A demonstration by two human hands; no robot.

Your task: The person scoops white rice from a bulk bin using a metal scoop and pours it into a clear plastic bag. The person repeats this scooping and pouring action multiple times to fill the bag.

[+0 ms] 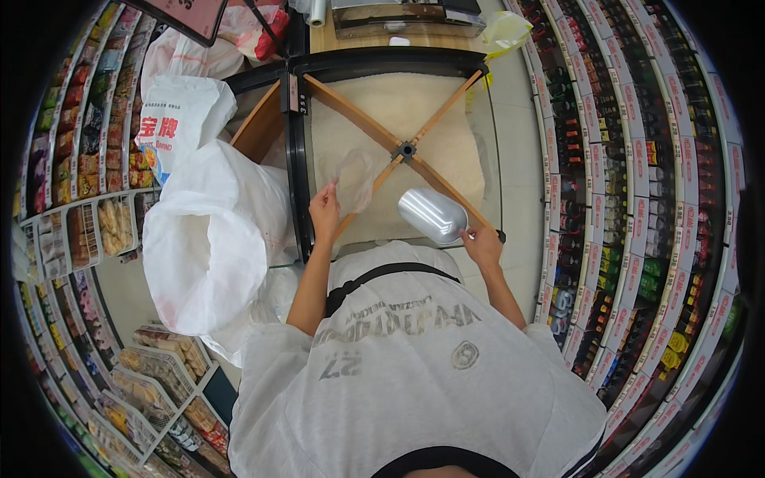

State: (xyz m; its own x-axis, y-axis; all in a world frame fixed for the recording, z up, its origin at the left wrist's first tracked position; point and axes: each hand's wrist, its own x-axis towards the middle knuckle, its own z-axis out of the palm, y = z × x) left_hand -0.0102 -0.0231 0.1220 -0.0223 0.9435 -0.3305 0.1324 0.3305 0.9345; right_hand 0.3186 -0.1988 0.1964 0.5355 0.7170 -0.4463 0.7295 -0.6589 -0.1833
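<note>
A thin clear plastic bag (357, 179) hangs from the fingers of my left hand (324, 210), its mouth partly spread. My right hand (483, 246) grips the end of a shiny metal scoop (434, 215), whose handle is mostly hidden by the fingers. Both hands are above a black-framed bin (388, 58) that holds a pale, fine-grained bulk food (442, 131), possibly rice. Crossed wooden slats (370, 128) span the bin and meet at a dark central hub (406, 152). The scoop's rounded back faces up, so its inside is hidden.
Left of the bin stands a large white sack (206, 263) with its mouth gaping; a printed sack (185, 119) is behind it. Shelves of bottles (621, 209) line the right side, and snack shelves (83, 137) the left. A screen (185, 15) overhangs the upper left.
</note>
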